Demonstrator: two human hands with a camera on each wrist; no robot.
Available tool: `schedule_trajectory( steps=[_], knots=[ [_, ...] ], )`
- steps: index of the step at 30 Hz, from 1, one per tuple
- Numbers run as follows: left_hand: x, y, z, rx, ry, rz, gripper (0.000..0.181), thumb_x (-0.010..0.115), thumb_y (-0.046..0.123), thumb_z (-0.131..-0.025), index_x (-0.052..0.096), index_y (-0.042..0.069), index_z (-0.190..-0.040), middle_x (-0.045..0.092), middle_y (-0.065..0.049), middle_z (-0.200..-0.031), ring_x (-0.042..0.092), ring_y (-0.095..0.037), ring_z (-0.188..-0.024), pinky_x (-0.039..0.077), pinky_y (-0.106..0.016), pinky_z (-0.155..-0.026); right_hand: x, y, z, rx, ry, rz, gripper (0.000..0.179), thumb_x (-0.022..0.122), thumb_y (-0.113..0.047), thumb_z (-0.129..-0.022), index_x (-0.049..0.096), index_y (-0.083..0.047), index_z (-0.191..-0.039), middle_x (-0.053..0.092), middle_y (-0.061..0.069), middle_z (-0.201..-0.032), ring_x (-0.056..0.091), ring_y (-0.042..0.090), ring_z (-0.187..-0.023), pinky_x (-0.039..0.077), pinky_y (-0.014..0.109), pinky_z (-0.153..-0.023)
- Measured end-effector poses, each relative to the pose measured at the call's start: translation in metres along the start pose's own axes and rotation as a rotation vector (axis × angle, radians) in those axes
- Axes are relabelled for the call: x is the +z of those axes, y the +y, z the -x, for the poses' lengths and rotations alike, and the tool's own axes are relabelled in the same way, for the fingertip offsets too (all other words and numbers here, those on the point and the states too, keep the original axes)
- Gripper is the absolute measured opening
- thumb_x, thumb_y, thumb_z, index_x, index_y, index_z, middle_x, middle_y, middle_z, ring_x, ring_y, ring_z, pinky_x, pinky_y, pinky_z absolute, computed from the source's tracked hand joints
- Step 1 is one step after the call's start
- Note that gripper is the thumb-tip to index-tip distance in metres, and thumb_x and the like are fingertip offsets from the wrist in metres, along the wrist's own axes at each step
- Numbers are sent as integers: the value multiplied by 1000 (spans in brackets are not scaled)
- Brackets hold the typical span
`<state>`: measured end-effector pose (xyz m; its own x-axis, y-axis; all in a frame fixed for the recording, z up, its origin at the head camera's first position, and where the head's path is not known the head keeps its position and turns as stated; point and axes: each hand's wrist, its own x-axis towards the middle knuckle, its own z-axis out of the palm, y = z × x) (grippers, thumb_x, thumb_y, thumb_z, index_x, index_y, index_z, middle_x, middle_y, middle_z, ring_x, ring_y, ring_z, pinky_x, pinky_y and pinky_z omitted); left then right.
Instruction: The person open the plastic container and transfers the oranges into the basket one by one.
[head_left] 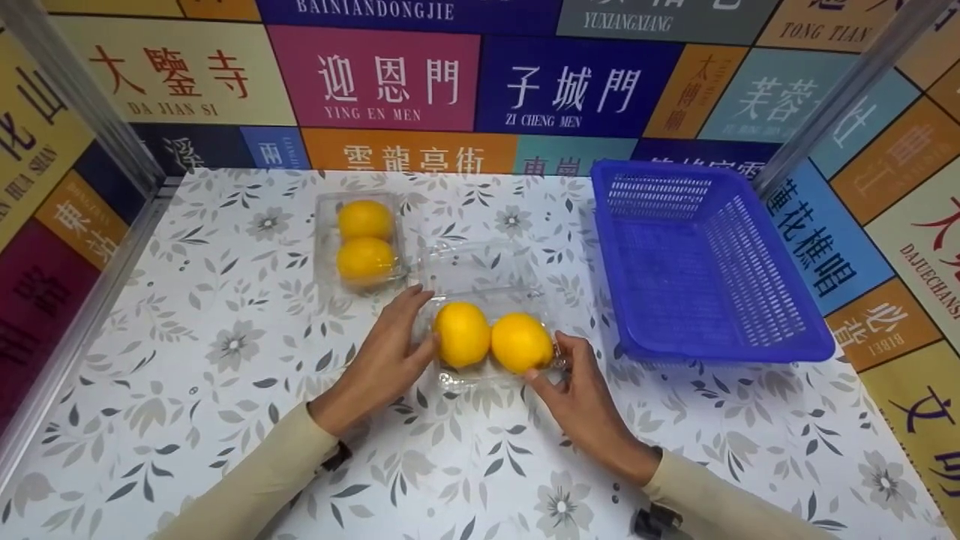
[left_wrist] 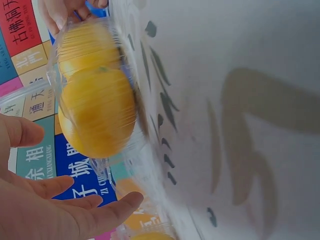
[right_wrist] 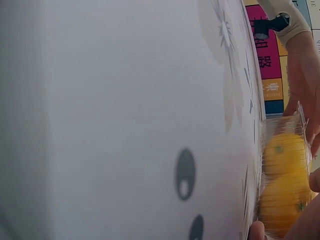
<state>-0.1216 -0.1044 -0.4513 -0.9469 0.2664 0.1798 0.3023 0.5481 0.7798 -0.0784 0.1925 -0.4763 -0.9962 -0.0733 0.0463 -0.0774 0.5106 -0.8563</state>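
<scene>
A clear plastic clamshell box (head_left: 480, 381) holds two yellow citrus fruits (head_left: 461, 335) side by side, in front of me on the table. Its transparent lid (head_left: 480, 266) lies folded back behind them. At the box's right end, my right hand (head_left: 589, 397) pinches the edge between thumb and fingers, close against the right fruit (head_left: 520, 343). My left hand (head_left: 382, 356) is beside the left end with its fingers loosely extended. In the left wrist view, the left fingers (left_wrist: 55, 192) are spread beside the box and hold nothing.
A second clear box (head_left: 328, 247) with two more yellow fruits (head_left: 365, 220) lies behind the left hand. At the right stands a blue perforated plastic basket (head_left: 660, 285). Printed panels (head_left: 375, 75) wall in the back and sides of the floral-covered table (head_left: 225, 450).
</scene>
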Motion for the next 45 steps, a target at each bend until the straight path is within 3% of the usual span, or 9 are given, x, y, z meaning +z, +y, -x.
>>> schedule_trajectory(
  steps=[8,14,19,25,30,34,37,45],
  knots=[
    [5,-5,6,-37,-22,43,66,66,16,-104,46,-2,-163,37,-28,-173,37,-45,-159,27,-60,-131,0,0,1,2,0,-3,66,79,-25,-104,44,-1,-155,56,17,-149,56,24,-100,48,29,-85],
    [4,-6,8,-46,-37,91,67,67,13,-102,45,-4,-163,43,-26,-169,50,-41,-148,33,-56,-129,-1,1,1,-12,-5,-11,65,78,-24,-105,44,-2,-156,56,16,-146,56,26,-102,48,29,-85],
    [4,-7,11,-71,-48,130,68,68,12,-102,43,-2,-164,51,-23,-163,58,-38,-132,42,-54,-122,0,1,1,-25,-5,-20,64,77,-24,-105,44,-2,-155,55,16,-146,57,26,-106,49,29,-86],
    [5,-5,18,-101,-74,152,75,69,15,-102,37,-1,-168,55,-25,-158,60,-37,-130,45,-54,-118,0,0,1,-14,-4,-21,63,77,-26,-106,45,-3,-154,55,16,-147,56,23,-100,48,28,-84],
    [7,-5,19,-87,-86,152,82,70,13,-101,30,-6,-170,59,-27,-152,62,-37,-123,50,-53,-111,0,0,1,-11,-3,-17,64,77,-25,-105,44,-2,-155,55,17,-147,55,21,-95,47,27,-83],
    [10,-6,18,-100,-105,184,83,70,11,-101,27,-9,-170,55,-29,-157,63,-39,-132,52,-52,-111,1,1,1,6,-5,-11,66,78,-25,-104,44,-3,-156,55,16,-147,55,21,-94,48,28,-83],
    [11,-6,17,-127,-116,211,83,69,10,-102,26,-8,-170,41,-27,-171,54,-40,-148,47,-54,-120,1,1,1,12,-11,-11,67,78,-26,-105,43,-3,-157,55,16,-147,55,21,-94,48,28,-83],
    [15,-3,17,-199,-88,308,86,69,5,-98,26,-5,-172,40,-23,-172,52,-40,-150,50,-52,-117,-1,0,1,8,-10,-10,66,78,-26,-105,43,-3,-156,56,16,-144,55,21,-92,48,27,-81]
  ],
)
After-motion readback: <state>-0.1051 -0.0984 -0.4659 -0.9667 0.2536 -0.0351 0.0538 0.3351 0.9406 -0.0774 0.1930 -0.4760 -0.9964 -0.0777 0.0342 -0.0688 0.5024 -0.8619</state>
